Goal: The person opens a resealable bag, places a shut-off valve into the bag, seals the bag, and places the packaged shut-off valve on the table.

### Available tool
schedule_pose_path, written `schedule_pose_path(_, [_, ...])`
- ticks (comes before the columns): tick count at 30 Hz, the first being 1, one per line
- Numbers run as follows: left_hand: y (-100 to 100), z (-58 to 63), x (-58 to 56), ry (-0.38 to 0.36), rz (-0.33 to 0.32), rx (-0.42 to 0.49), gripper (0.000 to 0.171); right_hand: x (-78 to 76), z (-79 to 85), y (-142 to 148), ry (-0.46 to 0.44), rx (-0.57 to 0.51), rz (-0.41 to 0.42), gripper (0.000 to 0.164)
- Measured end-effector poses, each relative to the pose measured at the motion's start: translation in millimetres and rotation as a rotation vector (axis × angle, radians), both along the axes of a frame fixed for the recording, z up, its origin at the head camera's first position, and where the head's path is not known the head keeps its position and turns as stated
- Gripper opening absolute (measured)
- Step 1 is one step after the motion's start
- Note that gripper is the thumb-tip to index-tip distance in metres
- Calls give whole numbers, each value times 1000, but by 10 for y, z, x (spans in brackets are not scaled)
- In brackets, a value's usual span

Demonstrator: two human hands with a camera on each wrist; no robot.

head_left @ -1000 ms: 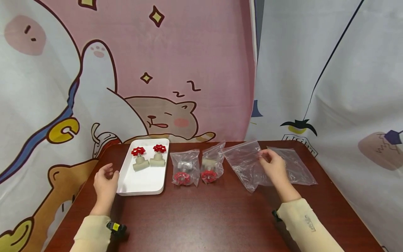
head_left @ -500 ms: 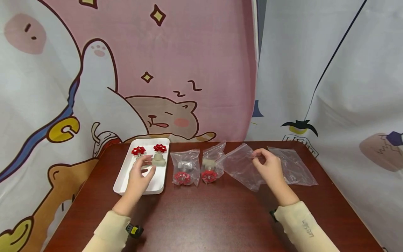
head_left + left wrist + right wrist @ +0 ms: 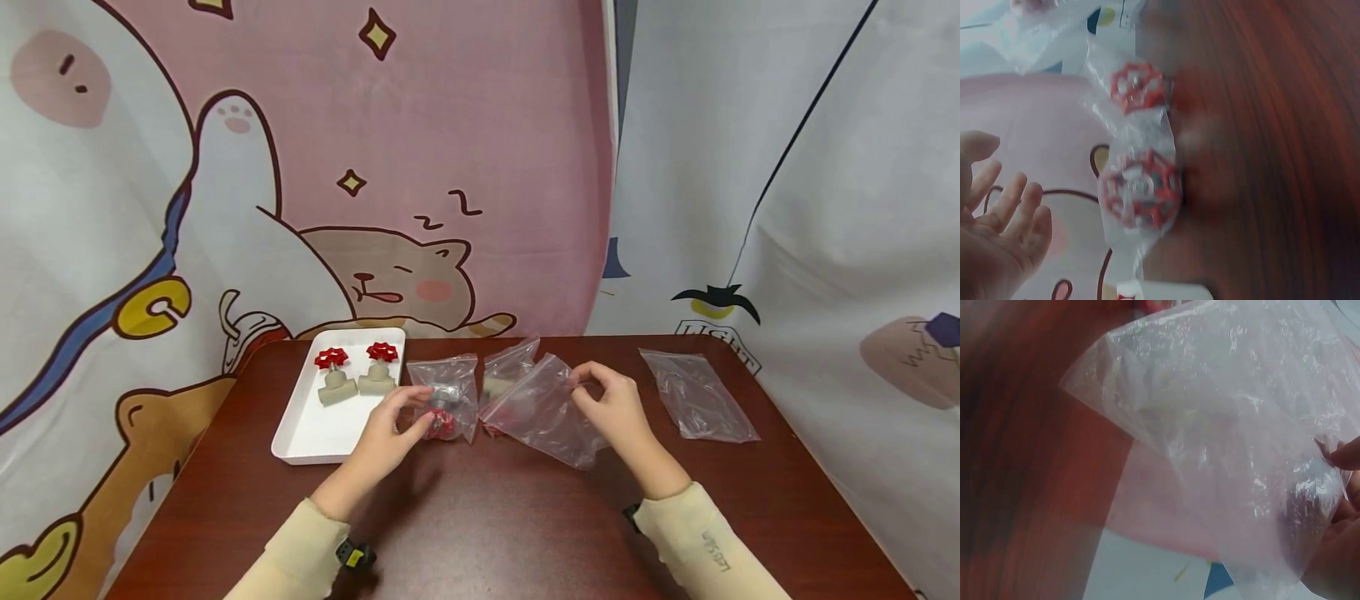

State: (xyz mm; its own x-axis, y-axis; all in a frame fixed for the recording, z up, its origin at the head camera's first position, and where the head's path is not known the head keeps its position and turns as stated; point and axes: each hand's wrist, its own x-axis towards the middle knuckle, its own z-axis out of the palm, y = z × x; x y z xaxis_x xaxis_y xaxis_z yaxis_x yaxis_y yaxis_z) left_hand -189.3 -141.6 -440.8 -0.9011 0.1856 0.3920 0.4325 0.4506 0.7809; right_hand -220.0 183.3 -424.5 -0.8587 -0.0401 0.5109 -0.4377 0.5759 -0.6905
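My right hand (image 3: 617, 410) pinches a clear zip bag (image 3: 551, 421) by its edge and holds it above the table. In the right wrist view that bag (image 3: 1210, 419) spreads wide, with thumb and fingers at its right side. My left hand (image 3: 386, 437) holds nothing, its fingers parted and loosely bent, in front of a bagged valve (image 3: 461, 392) with a red handwheel. From the left wrist camera, the left hand (image 3: 1007, 231) shows apart from the bagged handwheel (image 3: 1141, 190). A second bagged valve (image 3: 498, 385) lies partly behind the held bag.
A white tray (image 3: 315, 437) at the left holds two beige valves (image 3: 377, 379) with red handwheels. Another flat clear bag (image 3: 701, 396) lies at the right of the brown table (image 3: 487, 533). Printed curtains (image 3: 510, 167) hang behind.
My left hand has moved right, from beside the tray, across it, to the bagged valves. My right hand has carried the pinched bag leftward, off the other flat bag.
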Motion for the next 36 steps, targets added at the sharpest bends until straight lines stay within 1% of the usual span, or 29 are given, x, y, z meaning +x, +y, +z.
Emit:
schedule_pose_path(4, [173, 217, 123, -59, -81, 8, 26, 29, -47, -137, -43, -10, 84, 19])
schedule_pose_path(5, [208, 254, 146, -70, -104, 3, 26, 32, -58, -169, -50, -14, 104, 19])
schedule_pose_path(7, [263, 284, 170, -85, -137, -10, 25, 32, -79, -229, -60, -18, 136, 19])
schedule_pose_path(8, [285, 271, 167, -86, -150, -17, 24, 31, -90, -257, -62, -20, 149, 20])
schedule_pose_path(10, [311, 201, 138, -75, -166, -33, 23, 31, -102, -304, -63, -24, 168, 19])
schedule_pose_path(15, [309, -11, 42, -66, -160, -56, 18, 41, -120, -376, -85, -21, 185, 19])
schedule_pose_path(17, [293, -42, 31, -80, -156, -53, 17, 48, -130, -388, -95, -2, 177, 19])
schedule_pose_path(20, [276, -59, 28, -107, -160, -29, 17, 74, -138, -399, -95, 55, 146, 18])
schedule_pose_path(22, [271, -56, 36, -120, -154, -10, 18, 95, -143, -407, -64, 115, 108, 20])
schedule_pose_path(25, [282, -52, 48, -124, -133, 10, 17, 115, -146, -427, 31, 199, 28, 27])
schedule_pose_path(27, [294, -44, 59, -129, -115, 17, 17, 134, -142, -456, 108, 230, -20, 29])
schedule_pose_path(29, [310, -38, 68, -133, -97, 20, 15, 153, -137, -497, 177, 243, -43, 26])
schedule_pose_path(31, [327, -32, 78, -129, -76, 20, 14, 183, -125, -553, 231, 242, -37, 20])
schedule_pose_path(33, [345, -24, 90, -122, -57, 10, 12, 204, -117, -615, 271, 226, -1, 14])
schedule_pose_path(35, [359, -25, 99, -106, -45, -4, 10, 222, -106, -677, 285, 205, 39, 13])
schedule_pose_path(36, [367, -24, 104, -99, -44, -5, 9, 232, -98, -705, 274, 187, 64, 14])
